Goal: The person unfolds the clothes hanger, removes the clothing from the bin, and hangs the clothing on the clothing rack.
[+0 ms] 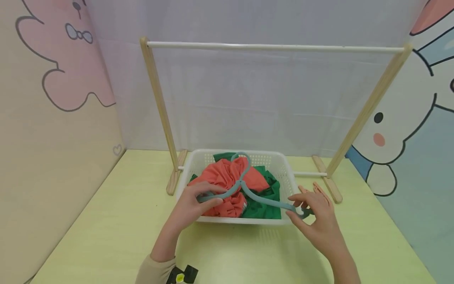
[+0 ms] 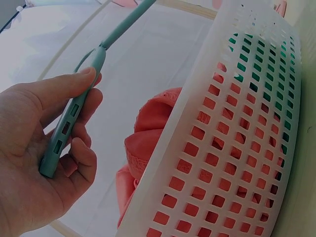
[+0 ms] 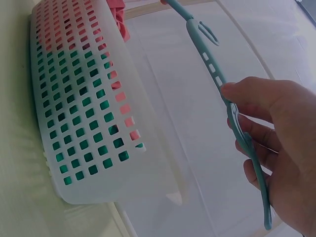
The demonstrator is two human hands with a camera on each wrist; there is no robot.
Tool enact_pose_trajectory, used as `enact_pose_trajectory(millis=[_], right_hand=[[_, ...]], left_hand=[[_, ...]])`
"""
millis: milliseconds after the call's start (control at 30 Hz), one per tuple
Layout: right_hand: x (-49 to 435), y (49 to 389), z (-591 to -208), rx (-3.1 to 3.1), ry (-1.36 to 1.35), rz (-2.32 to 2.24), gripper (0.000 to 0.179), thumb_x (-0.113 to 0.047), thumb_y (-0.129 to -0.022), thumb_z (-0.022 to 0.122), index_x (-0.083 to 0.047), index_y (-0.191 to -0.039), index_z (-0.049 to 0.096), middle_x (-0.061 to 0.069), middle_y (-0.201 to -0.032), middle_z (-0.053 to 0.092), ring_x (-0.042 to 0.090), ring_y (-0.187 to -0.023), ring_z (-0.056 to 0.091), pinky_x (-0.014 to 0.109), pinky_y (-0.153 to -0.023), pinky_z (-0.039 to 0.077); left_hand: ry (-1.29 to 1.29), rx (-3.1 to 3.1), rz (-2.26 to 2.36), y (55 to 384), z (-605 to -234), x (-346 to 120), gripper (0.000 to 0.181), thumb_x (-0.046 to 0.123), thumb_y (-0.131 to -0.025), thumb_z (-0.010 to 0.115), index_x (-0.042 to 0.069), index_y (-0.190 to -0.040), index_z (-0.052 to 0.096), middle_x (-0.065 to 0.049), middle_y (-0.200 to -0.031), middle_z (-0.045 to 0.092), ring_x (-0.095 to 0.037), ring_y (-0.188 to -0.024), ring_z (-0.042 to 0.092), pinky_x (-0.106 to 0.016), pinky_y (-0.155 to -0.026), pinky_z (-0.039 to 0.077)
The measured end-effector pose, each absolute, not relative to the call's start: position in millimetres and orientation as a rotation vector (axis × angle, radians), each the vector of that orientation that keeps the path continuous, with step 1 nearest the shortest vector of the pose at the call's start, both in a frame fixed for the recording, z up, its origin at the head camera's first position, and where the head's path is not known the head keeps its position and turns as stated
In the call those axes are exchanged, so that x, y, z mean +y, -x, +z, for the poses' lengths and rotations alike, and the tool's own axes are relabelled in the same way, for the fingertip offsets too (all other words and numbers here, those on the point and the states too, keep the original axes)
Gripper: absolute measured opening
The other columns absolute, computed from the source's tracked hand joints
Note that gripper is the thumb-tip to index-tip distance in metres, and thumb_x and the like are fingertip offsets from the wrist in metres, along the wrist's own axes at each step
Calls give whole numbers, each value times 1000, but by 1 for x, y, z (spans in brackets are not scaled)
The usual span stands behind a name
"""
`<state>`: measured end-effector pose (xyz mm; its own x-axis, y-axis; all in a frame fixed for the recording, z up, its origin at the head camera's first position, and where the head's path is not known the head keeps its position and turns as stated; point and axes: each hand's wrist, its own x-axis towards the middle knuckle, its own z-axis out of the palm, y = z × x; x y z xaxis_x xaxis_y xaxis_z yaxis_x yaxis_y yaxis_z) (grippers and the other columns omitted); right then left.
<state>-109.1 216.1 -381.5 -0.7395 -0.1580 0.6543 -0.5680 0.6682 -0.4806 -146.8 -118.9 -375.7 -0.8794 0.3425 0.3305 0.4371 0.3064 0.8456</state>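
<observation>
A teal clothes hanger (image 1: 262,200) is held up by both hands over a white plastic basket (image 1: 244,221), its hook pointing away from me. My left hand (image 1: 194,203) grips the hanger's left arm; in the left wrist view the thumb lies along it and the fingers curl beneath. At the other end, my right hand (image 1: 317,219) pinches the right arm between thumb and fingers, which the right wrist view also shows. Inside the basket lie crumpled coral-red cloth (image 1: 221,173) and dark green cloth (image 1: 264,211), below and behind the hanger.
A drying rack with wooden legs (image 1: 161,106) and a white top bar (image 1: 273,47) stands behind and around the basket. Coral clothes pegs (image 1: 320,191) lie right of the basket, partly behind my right hand. Cartoon-printed panels (image 1: 400,118) enclose the yellow table (image 1: 106,228).
</observation>
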Motion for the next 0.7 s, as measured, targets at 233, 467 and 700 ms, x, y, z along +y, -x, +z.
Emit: enact_pose_trajectory(millis=[233, 467, 700], right_hand=[[209, 106, -380, -2304, -532, 957, 43, 6, -67, 85, -19, -98, 71, -9, -82, 63, 3, -80, 50, 38, -92, 30], [210, 107, -379, -2263, -573, 955, 42, 8, -66, 84, -20, -94, 72, -10, -81, 62, -2, -84, 55, 41, -111, 28], [221, 107, -381, -2250, -598, 919, 40, 10, -66, 84, -17, -93, 71, -9, -85, 63, -15, -124, 48, 19, -122, 22]], left_hand=[[740, -2458, -1642, 146, -376, -114, 24, 19, -87, 76, 19, -110, 75, -1, -107, 73, -7, -90, 62, -24, -80, 53], [766, -2497, -1612, 147, -374, -117, 22, 22, -89, 74, 21, -112, 74, 2, -107, 72, -6, -91, 62, -24, -80, 54], [770, -2510, -1488, 150, -371, -127, 17, 15, -94, 67, 23, -108, 74, 5, -95, 67, -10, -82, 55, -24, -71, 49]])
